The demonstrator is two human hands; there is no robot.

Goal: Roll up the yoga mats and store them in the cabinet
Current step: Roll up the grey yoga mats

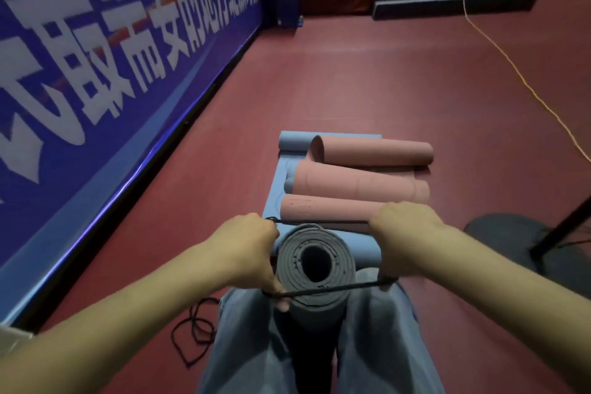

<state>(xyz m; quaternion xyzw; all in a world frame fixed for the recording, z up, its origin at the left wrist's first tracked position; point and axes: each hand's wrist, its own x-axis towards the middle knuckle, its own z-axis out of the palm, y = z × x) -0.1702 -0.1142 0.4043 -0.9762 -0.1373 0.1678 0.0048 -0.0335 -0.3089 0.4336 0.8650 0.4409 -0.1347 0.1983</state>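
Grey rolled mat (316, 265), lower centre: left hand (252, 249) and right hand (404, 240) both gripping black cord (332, 289), stretching it open; should be seating it evenly around the roll.

I see two bare arms coming in from the bottom corners. There are no sleeves on them as far as I can see. The left hand (252, 253) and the right hand (406, 240) have no gloves, rings or watch. Lower down I see two legs in light blue jeans (377, 345). The jeans look loose and have soft folds.
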